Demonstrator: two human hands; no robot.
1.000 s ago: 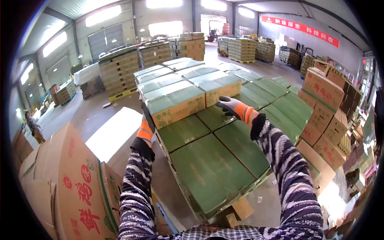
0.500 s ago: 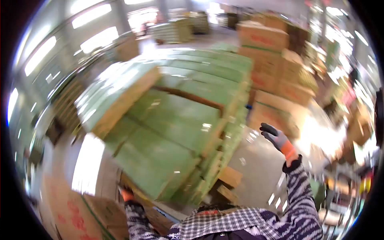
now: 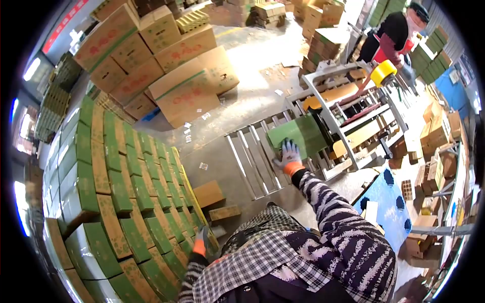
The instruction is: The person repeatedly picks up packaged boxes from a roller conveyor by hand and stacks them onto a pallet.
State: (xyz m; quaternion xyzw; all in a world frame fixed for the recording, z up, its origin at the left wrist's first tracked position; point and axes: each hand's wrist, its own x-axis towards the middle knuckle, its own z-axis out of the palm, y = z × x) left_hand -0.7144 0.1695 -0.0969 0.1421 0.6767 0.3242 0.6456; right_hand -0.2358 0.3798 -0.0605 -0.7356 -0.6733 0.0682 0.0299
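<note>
My right hand, in a grey glove with an orange cuff, lies on top of a flat green carton, its fingers stretched out. That carton rests on a roller conveyor, at the mouth of a metal-framed machine. Low in the view, my left hand hangs beside a tall stack of green and brown cartons. It is seen edge-on, so its fingers cannot be made out clearly, nor whether it touches the stack.
Large brown boxes stand beyond the stack. Two small cartons lie on the floor near the conveyor's end. A blue board with dark round patches is at my right. A co-worker stands behind the machine.
My view has swung right, from the top of the green carton stack to the conveyor. My right hand, earlier raised in the air, now rests on a green carton.
</note>
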